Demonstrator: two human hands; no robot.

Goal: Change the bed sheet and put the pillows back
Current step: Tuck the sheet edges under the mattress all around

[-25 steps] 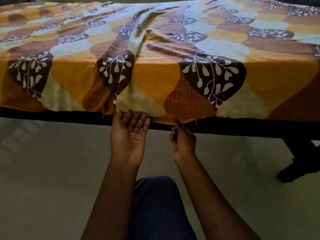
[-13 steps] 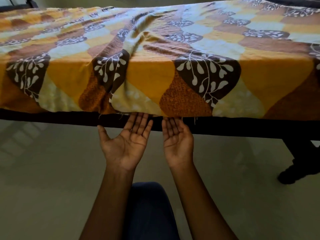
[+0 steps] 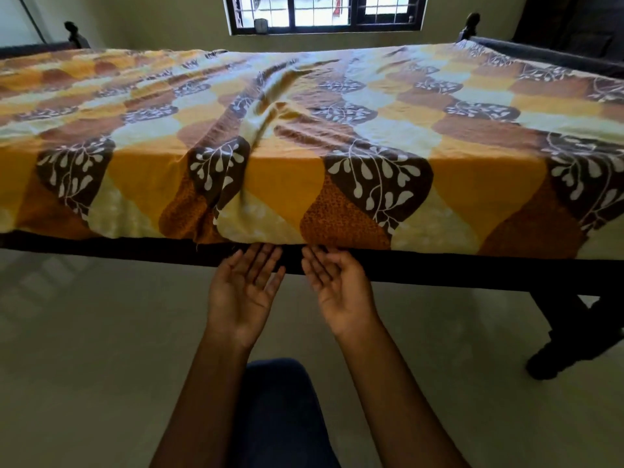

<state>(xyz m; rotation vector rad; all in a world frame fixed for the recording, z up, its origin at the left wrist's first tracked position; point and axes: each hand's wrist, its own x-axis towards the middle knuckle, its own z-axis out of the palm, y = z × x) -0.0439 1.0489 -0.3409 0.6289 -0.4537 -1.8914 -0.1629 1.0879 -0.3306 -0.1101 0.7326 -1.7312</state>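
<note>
Tucking looks like the step in hand. Sheet [image 3: 371, 130] lies spread over the bed, hem hanging just above the dark frame [image 3: 439, 265] on the near side. L hand [image 3: 243, 292] & R hand [image 3: 337, 292] are both palm-up, fingers straight, holding nothing, tips at the hem. To do it well, I'd pull the ridge [image 3: 266, 106] flat first, since it runs from mid-bed to the near edge & would get locked in. Then push cloth under w/ flat fingers, working outward both ways. No pillows in view.
</note>
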